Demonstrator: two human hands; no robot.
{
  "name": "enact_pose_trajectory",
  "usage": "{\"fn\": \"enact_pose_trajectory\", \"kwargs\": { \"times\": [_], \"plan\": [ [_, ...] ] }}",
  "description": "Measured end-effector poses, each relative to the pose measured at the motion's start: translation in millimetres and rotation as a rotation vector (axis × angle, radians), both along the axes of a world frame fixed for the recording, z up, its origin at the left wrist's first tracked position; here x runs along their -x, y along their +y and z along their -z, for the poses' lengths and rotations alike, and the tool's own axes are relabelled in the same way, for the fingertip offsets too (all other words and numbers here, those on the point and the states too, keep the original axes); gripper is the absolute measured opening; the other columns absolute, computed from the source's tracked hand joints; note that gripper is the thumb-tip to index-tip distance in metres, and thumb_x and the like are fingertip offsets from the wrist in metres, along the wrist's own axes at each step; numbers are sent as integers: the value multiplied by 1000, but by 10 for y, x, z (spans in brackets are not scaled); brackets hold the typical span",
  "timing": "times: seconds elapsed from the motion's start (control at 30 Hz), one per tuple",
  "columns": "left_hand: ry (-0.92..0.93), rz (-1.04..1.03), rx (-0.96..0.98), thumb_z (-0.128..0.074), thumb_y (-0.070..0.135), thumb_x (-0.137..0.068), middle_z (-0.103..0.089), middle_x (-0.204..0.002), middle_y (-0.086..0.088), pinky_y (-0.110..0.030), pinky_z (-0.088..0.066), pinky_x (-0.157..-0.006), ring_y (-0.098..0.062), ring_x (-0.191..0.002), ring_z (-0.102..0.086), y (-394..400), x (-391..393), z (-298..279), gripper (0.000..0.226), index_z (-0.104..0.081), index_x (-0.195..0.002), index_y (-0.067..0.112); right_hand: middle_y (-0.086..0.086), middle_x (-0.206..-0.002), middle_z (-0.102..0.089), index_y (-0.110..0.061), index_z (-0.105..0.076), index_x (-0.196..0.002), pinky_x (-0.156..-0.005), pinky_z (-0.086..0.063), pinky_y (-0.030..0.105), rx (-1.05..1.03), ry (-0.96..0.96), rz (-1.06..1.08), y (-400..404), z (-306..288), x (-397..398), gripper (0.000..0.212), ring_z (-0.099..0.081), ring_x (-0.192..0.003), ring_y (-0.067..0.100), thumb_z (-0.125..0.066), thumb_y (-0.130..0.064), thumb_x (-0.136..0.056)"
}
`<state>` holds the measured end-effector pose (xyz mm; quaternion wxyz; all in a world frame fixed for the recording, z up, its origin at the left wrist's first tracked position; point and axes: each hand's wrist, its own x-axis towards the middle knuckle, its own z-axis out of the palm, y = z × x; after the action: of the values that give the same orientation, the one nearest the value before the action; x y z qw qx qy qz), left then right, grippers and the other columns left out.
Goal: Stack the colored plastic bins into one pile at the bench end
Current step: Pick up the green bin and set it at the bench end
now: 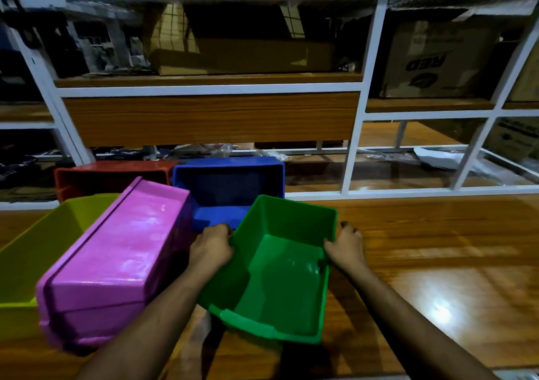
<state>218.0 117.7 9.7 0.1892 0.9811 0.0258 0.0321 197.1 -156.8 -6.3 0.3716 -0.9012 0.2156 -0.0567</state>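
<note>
1. Green bin (277,274): centre of view, open side up, tilted, its near rim toward 6 o'clock. It appears lifted off the desk (437,263), though contact underneath is hidden. Glossy plastic, empty, with a moulded lip at the near edge.
2. Left hand (211,247): fingers curled over the bin's wall at 9 o'clock, clamped on it.
3. Right hand (345,248): thumb inside, fingers outside the wall at 3 o'clock, gripping the rim.
4. Risk: the bin is tilted and held only by its thin side walls; slick plastic could slip from either hand, probably dropping the near end onto the desk.
5. Risk: the pink bin (116,263) lies overturned just beside the left forearm at 9 o'clock; a swing leftward would likely knock it.
6. Blue bin (227,187): at 12 o'clock, upright, open, near the green bin's far corner. If nested there at an angle, the green bin may jam on the rim.
7. Red bin (113,175): at 11 o'clock, beside the blue.
8. Yellow bin (43,248): at 9 o'clock, partly behind the pink.
9. Shelves (210,87): beyond the desk, holding cardboard boxes.
</note>
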Motion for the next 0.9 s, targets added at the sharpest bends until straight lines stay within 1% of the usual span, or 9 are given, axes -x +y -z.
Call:
{"fn": "enact_pose_trajectory", "kwargs": {
  "times": [0.1, 0.17, 0.27, 0.37, 0.43, 0.6, 0.67, 0.77, 0.9],
  "plan": [
    [118, -21, 172, -56, 26, -74, -67, -117, -12, -36, -53, -89, -32, -106, -65, 3, 36, 22, 45, -65, -118, 26, 16, -129, -56, -7, -46, -135, -89, -55, 43, -195, 67, -30, 13, 61, -18, 54, -60, -111, 33, -65, -25, -88],
    [178, -43, 297, -55, 29, -70, -69, -115, -12, -36, -56, -85, -30, -101, -67, 12, 44, 42, 49, -65, -117, 26, 12, -110, -66, -9, -60, -113, -84, -57, 47, -252, 68, -54, 20, 93, -21, 28, -66, -97, 30, -63, -21, -89],
    [204, -119, 487, -59, 24, -72, -72, -100, -7, -32, -55, -78, -28, -90, -69, 42, 18, 88, 39, -68, -110, 22, 11, -96, -69, -16, -61, -91, -78, -59, 45, -318, 66, -75, 2, 100, -25, 2, -68, -87, 28, -61, -15, -89],
    [292, -136, 806, -51, 7, -81, -68, -78, -7, -29, -49, -61, -22, -64, -60, 46, 61, 52, 29, -70, -103, 11, 14, -94, -70, -13, -62, -90, -63, -54, 35, -404, 76, -79, -63, 81, -1, 3, -66, -76, 25, -63, -12, -88],
    [369, -72, 902, -49, 2, -83, -68, -81, -8, -24, -49, -56, -18, -63, -58, 55, 111, -2, 32, -71, -103, 12, 14, -88, -69, -10, -62, -92, -60, -49, 33, -429, 78, -83, -118, 78, 23, 4, -63, -70, 23, -64, -11, -88],
    [430, 92, 998, -53, 4, -86, -72, -89, -4, -27, -50, -66, -14, -74, -63, -31, 169, -133, 28, -72, -103, 15, 19, -88, -63, -8, -54, -89, -59, -50, 32, -621, 6, 12, -228, -58, 246, 9, -63, -76, 29, -63, -8, -90],
    [444, 152, 1023, -54, 5, -86, -74, -94, -5, -31, -49, -71, -18, -81, -64, -114, 162, -171, 28, -74, -101, 17, 16, -82, -61, -9, -55, -88, -47, -45, 22, -658, -21, 58, -299, -130, 393, 7, -59, -66, 26, -60, -9, -93],
    [465, 246, 1041, -51, 3, -86, -75, -89, -4, -32, -44, -67, -19, -78, -63, -373, 167, -246, 29, -74, -96, 18, 9, -73, -53, -14, -54, -80, -51, -34, 22, -664, -57, 130, -516, -197, 678, 15, -48, -56, 20, -55, -16, -95],
    [542, 400, 1042, -46, 1, -88, -72, -80, 2, -27, -45, -56, -13, -72, -62, -949, 257, -349, 33, -70, -102, 19, 3, -73, -55, -16, -56, -80, -52, -40, 23, -706, -126, 311, -887, -282, 1279, 17, -54, -59, 18, -50, -15, -95]
  ]
}}
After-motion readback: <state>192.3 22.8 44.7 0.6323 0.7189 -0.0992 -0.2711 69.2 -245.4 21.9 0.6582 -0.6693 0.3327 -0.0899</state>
